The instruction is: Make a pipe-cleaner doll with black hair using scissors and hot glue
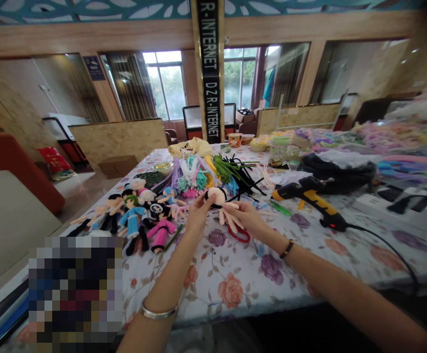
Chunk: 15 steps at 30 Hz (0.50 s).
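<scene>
My left hand and my right hand hold a small peach pipe-cleaner doll between them, just above the floral tablecloth. Left fingers pinch the doll's round head; right fingers grip its body, with the legs hanging down. A red loop lies on the cloth under my right hand. Both hands are closed on the doll.
Several finished dolls lie to the left. A pile of coloured pipe cleaners sits behind my hands. A yellow-black glue gun with its cord rests at right. Jars, cups and soft goods crowd the far right.
</scene>
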Motion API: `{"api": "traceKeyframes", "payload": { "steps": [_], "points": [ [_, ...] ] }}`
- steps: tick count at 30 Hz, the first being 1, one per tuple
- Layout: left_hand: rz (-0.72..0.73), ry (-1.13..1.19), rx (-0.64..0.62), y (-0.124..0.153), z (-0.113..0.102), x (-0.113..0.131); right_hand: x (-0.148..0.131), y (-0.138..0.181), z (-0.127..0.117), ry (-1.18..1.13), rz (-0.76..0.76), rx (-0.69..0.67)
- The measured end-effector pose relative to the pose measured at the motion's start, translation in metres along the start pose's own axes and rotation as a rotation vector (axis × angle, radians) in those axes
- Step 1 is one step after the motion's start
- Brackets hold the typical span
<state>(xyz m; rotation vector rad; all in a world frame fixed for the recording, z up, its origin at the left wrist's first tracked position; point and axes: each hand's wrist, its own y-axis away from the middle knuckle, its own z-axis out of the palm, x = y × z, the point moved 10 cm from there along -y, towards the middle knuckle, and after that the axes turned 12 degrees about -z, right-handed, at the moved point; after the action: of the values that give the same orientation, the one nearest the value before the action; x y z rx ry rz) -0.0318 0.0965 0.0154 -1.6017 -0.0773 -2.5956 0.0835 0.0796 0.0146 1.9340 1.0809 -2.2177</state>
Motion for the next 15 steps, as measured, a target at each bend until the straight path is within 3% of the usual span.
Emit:
{"api": "traceKeyframes", "payload": {
  "steps": [11,15],
  "points": [
    [-0.067,0.035,-0.214,0.002,0.017,-0.002,0.006,0.002,0.001,-0.174,0.057,-0.063],
    [-0.041,0.009,-0.22,0.0,0.019,-0.002,0.007,-0.001,-0.006,-0.113,0.034,0.014]
  ]
}}
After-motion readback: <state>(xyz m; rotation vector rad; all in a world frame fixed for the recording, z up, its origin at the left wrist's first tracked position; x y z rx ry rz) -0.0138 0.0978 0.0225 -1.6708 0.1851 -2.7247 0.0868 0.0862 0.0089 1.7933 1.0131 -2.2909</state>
